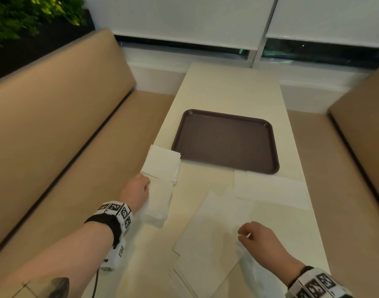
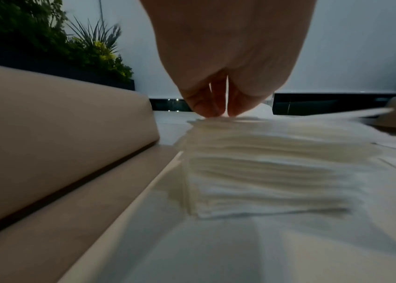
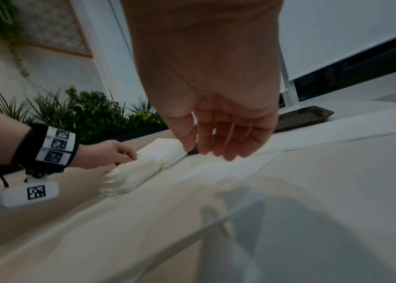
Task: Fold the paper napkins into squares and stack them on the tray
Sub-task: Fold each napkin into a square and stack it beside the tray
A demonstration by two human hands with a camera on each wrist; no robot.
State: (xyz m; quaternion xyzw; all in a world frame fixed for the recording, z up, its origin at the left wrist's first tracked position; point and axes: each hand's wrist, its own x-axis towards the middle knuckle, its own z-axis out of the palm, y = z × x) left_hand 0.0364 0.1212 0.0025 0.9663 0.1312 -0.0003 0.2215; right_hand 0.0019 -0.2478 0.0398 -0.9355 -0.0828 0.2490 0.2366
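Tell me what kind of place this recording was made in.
Probably a café or restaurant booth: a narrow white table runs between two tan padded benches, a brown serving tray lies on it beside a stack of paper napkins, and a planter of greenery stands behind one bench.

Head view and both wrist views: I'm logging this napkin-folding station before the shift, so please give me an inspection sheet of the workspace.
Surface: white table, between two tan benches.
Job's things: brown tray holds nothing; napkin stack at the tray's near-left corner; unfolded napkins spread nearer the person.
Clutter: nothing seen.
Hands: left hand fingertips on the stack's top, grip unclear; right hand above the unfolded napkins, fingers loosely curled, holding nothing.
Cables: thin black cord hanging under the left wrist.
Surroundings: plants far left; blinds nearly down over windows.
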